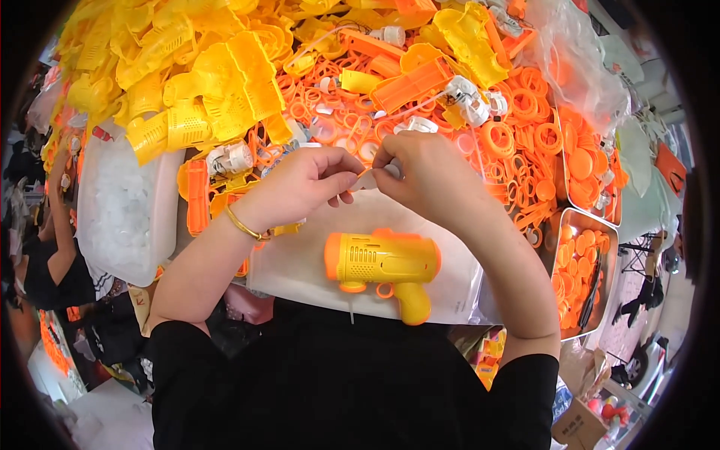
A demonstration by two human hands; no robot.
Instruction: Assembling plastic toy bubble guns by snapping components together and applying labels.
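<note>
My left hand [311,180] and my right hand [427,169] come close together above the middle of the work surface, both with fingers pinched. Between their fingertips is a small pale piece [365,181], partly covered by the fingers, so its kind is unclear. Just below the hands lies a yellow and orange toy bubble gun [386,259] on its side, its handle toward me. It rests on a whitish sheet [296,262], and neither hand touches it.
Yellow shell halves [217,82] pile up at the far left. Orange rings [499,139] and white motor units [466,101] fill the middle and right. A white tub [127,202] of clear pieces stands left; a metal tray [577,262] of orange discs stands right.
</note>
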